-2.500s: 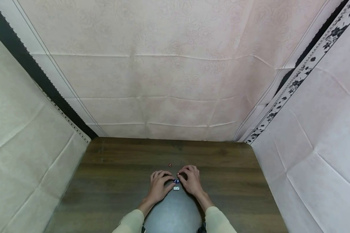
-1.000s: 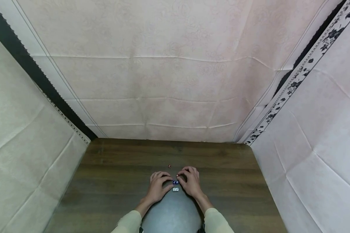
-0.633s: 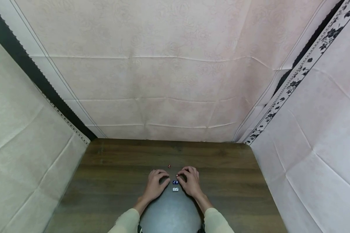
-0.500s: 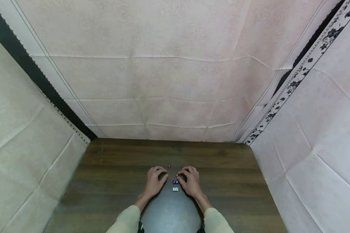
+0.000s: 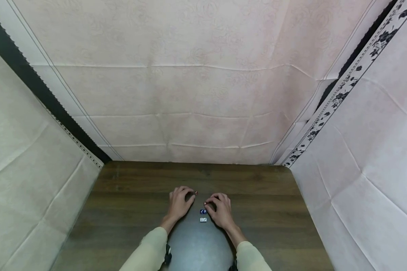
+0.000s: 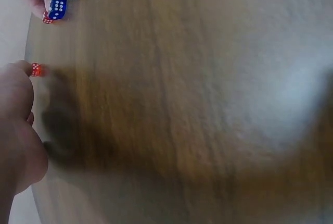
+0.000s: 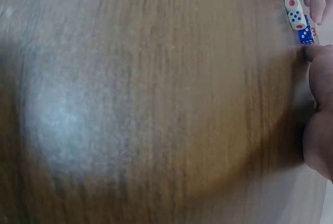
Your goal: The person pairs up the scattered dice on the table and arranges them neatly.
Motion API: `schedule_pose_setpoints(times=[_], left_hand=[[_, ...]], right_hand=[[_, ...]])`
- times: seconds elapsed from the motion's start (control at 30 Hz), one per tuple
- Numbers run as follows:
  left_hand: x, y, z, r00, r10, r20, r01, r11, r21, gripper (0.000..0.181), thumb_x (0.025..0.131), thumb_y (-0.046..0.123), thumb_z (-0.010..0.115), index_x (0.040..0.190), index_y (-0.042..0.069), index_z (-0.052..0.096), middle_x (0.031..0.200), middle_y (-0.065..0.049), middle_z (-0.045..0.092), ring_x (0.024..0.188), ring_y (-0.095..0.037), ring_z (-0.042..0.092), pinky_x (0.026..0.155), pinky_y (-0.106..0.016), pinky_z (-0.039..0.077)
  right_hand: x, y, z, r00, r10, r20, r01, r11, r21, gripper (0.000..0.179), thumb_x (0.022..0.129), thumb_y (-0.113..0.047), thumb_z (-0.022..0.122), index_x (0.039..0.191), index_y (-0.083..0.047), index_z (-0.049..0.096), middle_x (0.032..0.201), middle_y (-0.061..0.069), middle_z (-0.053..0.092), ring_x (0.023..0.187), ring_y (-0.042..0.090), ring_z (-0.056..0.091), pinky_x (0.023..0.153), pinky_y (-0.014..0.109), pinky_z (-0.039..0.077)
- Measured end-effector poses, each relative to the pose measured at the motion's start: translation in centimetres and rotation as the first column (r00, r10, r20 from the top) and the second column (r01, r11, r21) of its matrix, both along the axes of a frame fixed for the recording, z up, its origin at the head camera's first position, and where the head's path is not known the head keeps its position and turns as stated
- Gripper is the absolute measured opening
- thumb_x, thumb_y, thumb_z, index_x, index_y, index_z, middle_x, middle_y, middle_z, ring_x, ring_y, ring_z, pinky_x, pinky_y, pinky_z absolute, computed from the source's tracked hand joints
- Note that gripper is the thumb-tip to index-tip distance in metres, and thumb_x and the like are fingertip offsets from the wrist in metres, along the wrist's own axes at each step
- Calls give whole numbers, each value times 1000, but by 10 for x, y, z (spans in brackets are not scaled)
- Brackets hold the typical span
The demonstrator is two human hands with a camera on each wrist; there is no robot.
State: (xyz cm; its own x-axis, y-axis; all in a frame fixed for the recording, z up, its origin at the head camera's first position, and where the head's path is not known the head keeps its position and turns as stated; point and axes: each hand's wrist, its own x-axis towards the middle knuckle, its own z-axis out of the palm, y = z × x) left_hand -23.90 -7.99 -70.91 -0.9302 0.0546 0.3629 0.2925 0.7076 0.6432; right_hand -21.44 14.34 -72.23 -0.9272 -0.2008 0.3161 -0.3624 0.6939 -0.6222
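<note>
In the head view my left hand [image 5: 179, 202] reaches to the far red die [image 5: 196, 192], its curled index finger and thumb right at it. The left wrist view shows this red die [image 6: 36, 69] at a fingertip. My right hand [image 5: 221, 210] pinches the nearer red die [image 5: 205, 203] between index finger and thumb. Just in front of that die sit two blue dice [image 5: 203, 211] side by side. Two white dice [image 5: 203, 219] stand in a row closer to the body. In the right wrist view the red die [image 7: 314, 32] is mostly hidden behind the blue dice [image 7: 306, 35].
The dice stand on a brown wooden table [image 5: 132, 210] with rounded far corners. Pale cloth [image 5: 203, 94] hangs behind its far edge, with more cloth walls on the left [image 5: 37, 150] and right [image 5: 359, 169]. A pale rounded shape [image 5: 200, 248] fills the space between the forearms.
My left hand has left the side of the blue dice and moved away from the body to the far red die. My right hand stays at the nearer red die.
</note>
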Motion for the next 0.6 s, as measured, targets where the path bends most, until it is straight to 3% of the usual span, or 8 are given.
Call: schedule_pose_setpoints(times=[0.17,0.6], left_hand=[[-7,3,1,998,-3,65,5,1000,-30,19,101,21,88,117,13,86,123,-11,80,114,-35,69,97,-54,45],[-13,6,0,989,16,147,-3,996,-88,15,102,28,87,115,21,87,121,-5,78,110,-30,66,94,-50,39]], right_hand=[[0,-1,2,1000,-5,-1,5,1000,-2,11,98,-20,90,108,-18,86,126,6,72,130,33,60,117,62,41],[3,1,3,1000,-2,1,2,1000,13,12,100,-23,89,111,-19,85,127,4,72,131,32,60,117,63,42]])
